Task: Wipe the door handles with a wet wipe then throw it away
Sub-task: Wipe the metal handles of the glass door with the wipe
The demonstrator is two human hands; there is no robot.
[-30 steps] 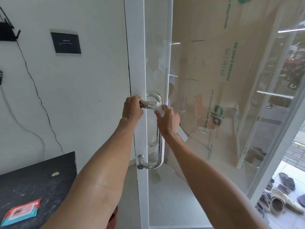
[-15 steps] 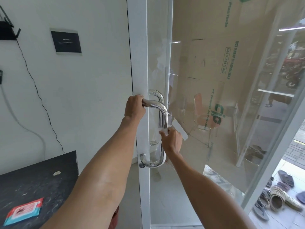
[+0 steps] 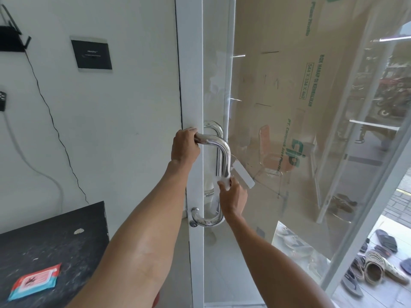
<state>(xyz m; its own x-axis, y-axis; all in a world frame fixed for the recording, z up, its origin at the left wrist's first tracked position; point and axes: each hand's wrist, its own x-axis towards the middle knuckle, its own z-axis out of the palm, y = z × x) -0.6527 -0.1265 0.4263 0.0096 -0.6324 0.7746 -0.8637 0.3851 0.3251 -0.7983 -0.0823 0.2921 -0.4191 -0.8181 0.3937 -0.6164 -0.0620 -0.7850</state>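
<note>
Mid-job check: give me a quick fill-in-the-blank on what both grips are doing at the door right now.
1. The left grip is wrapped around the ____ end of the door handle.
2. The right grip holds a white ____ against the handle's upright bar.
3. The pack of wipes lies on the ____ table.

Missing words: top; wipe; black.
</note>
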